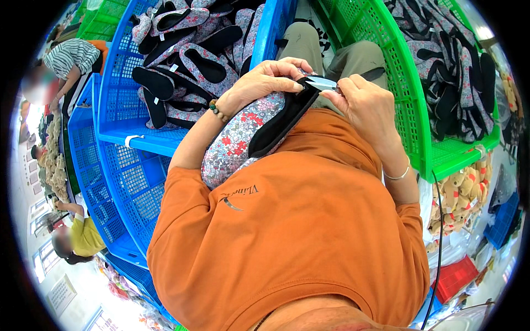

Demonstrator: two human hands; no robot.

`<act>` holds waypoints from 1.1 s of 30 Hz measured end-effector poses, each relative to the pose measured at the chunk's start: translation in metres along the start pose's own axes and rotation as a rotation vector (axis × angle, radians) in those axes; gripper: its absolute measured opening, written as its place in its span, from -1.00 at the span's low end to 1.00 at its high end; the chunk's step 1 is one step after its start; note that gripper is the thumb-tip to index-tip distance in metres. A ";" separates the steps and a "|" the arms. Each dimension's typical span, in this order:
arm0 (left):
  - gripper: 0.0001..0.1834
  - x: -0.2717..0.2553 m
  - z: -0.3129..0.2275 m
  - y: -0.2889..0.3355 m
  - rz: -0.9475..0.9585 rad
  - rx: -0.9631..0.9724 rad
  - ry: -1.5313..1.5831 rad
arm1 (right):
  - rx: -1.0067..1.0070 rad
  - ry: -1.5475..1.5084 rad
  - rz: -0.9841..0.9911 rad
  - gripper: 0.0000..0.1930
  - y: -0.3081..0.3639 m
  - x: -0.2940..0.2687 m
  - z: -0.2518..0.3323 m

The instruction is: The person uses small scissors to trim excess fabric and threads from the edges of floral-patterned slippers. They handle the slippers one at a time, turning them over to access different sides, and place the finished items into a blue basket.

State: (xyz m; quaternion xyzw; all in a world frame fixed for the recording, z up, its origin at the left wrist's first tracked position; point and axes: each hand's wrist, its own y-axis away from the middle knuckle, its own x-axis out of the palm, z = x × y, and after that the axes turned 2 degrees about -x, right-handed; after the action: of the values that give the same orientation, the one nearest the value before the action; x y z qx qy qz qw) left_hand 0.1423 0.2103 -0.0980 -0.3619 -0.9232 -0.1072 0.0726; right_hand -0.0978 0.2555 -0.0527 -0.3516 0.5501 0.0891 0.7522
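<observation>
My left hand point(276, 77) grips a floral cloth slipper point(234, 135) by its far end, fingers over the edge and thumb on the black lining. The slipper lies slanting across my lap and left forearm, its red-flowered side toward me. My right hand point(364, 105) is closed around a pair of snips point(323, 83). Two silvery blades point left, slightly apart, against the slipper's dark edge close to my left fingertips. A dark handle end shows behind my right knuckles. Whether a thread lies between the blades is too small to tell.
A blue basket point(118, 105) of similar slippers point(204, 63) stands at the left, above more blue baskets. At the right, a green basket point(406, 94) borders another pile of slippers point(452, 71). A black cable point(440, 237) hangs at the right. Other people work at far left.
</observation>
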 end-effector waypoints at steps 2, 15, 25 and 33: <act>-0.90 0.003 0.000 0.000 -0.005 -0.046 0.042 | -0.008 -0.028 -0.025 -0.65 0.002 0.004 -0.002; -0.89 0.012 -0.009 -0.001 -0.026 0.014 0.078 | 0.199 0.021 -0.137 -0.64 0.019 0.012 -0.004; -0.88 0.009 0.002 -0.004 0.087 0.138 0.239 | 0.054 -0.388 -0.305 -0.67 0.026 0.028 -0.008; -0.86 0.018 0.003 -0.008 0.068 0.120 0.269 | -0.014 -0.329 -0.352 -0.63 0.017 0.036 -0.009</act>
State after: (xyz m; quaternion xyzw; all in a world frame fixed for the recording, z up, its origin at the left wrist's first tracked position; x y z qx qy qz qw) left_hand 0.1241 0.2171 -0.0982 -0.3704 -0.8970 -0.0968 0.2210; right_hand -0.0999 0.2536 -0.0934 -0.4282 0.3497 0.0165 0.8332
